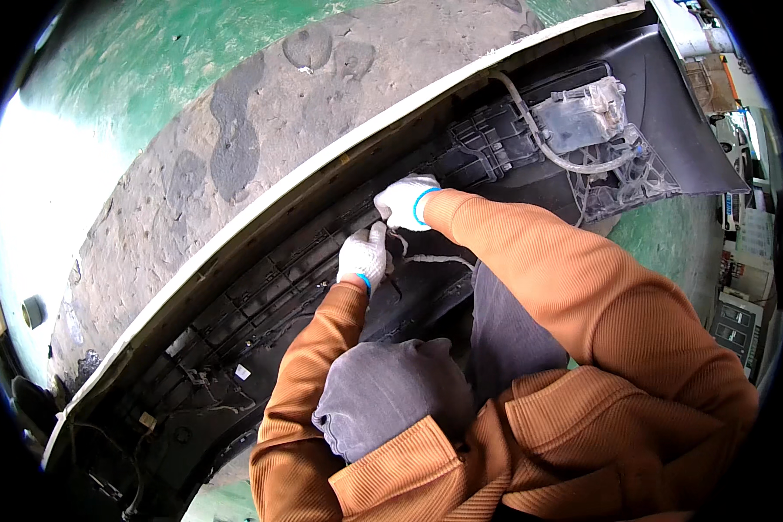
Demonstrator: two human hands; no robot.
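A large car bumper (461,300) lies with its dark ribbed inner side facing up, slanting from lower left to upper right. Both my hands wear white knitted gloves with blue cuffs and meet over its middle. My left hand (363,255) is closed with the thumb raised; its fingertips and whatever they pinch are hidden. Just beyond and to the right, my right hand (404,200) is curled shut over a thin wire harness. A pale wrapped stretch of this wire harness (439,259) runs out rightward below the hands.
A translucent plastic reservoir (583,116) with a grey hose (531,122) sits at the bumper's right end. Loose wires and a white tag (242,372) lie at its left end. Worn grey concrete (270,130) and green floor (209,43) spread beyond. My knees press close.
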